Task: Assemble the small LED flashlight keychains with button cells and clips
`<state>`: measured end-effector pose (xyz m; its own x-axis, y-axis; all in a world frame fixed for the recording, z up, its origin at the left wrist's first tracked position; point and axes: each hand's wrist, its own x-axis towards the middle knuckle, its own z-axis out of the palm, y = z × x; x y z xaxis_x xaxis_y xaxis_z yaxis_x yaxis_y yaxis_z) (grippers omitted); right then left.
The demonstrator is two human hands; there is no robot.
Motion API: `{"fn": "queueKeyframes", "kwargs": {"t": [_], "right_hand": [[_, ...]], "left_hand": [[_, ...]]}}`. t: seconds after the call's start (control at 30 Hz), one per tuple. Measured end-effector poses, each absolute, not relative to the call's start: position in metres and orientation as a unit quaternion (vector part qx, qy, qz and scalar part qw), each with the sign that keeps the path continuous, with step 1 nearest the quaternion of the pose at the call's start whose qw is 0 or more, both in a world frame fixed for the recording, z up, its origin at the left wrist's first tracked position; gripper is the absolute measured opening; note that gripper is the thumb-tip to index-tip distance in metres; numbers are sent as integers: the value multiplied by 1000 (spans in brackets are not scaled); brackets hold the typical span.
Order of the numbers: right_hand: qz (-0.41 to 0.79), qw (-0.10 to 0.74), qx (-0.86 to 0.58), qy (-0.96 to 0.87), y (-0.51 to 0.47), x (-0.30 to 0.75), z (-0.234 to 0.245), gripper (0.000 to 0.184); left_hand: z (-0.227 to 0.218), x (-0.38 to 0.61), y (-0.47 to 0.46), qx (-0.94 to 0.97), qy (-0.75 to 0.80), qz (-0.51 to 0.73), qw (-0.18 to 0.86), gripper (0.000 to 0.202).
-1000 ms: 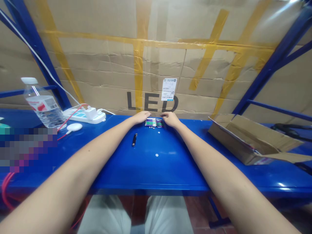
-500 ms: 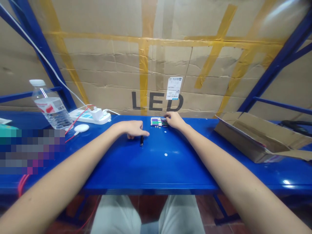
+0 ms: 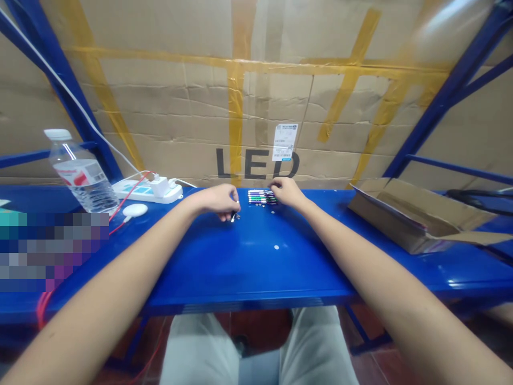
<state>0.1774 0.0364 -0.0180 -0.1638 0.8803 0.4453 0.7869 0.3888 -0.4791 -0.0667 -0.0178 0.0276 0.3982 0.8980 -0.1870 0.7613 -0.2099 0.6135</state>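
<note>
Near the middle of the blue table, my left hand [image 3: 225, 201] has its fingers bent down in a pinch around a short black pen [image 3: 233, 216], most of it hidden by the fingers. To its right lies a row of pens [image 3: 256, 197], side by side, with silver, purple and green barrels and dark ends. My right hand [image 3: 287, 191] is curled at the dark right ends of this row, thumb and fingers closed against them. Its fingertips are partly hidden. A few tiny shiny pieces [image 3: 260, 205] lie just in front of the pens.
An opened cardboard box [image 3: 417, 214] stands on the right of the table [image 3: 248, 267]. On the left are a water bottle [image 3: 82, 174], a white power strip [image 3: 140, 190], a round white charger [image 3: 135, 210] and red cables [image 3: 42, 307]. A large taped carton [image 3: 180, 117] rises behind.
My left hand's extended thumb has drawn in, and the fingers have closed around the black pen. My right hand stays by the row of pens. The view has shifted slightly.
</note>
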Motion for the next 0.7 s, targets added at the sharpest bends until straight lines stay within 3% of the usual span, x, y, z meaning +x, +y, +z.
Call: {"fn": "queueKeyframes", "kwargs": {"t": [0.07, 0.13, 0.2, 0.43, 0.57, 0.7], "right_hand": [[181, 359, -515, -757, 18, 170, -7, 24], [344, 309, -448, -765, -1, 162, 2, 28], [411, 272, -396, -775, -16, 156, 6, 30], [372, 281, -428, -774, -18, 155, 5, 12], [348, 350, -479, -726, -15, 171, 10, 5], [330, 374, -492, -714, -12, 191, 9, 13]], "left_hand": [[28, -64, -15, 770, 503, 223, 322, 17], [24, -58, -12, 761, 481, 314, 301, 16], [18, -50, -10, 756, 467, 357, 289, 15], [-8, -38, -6, 765, 415, 400, 286, 10], [-15, -42, -4, 824, 424, 346, 146, 23], [-21, -34, -2, 901, 373, 217, 47, 36]]}}
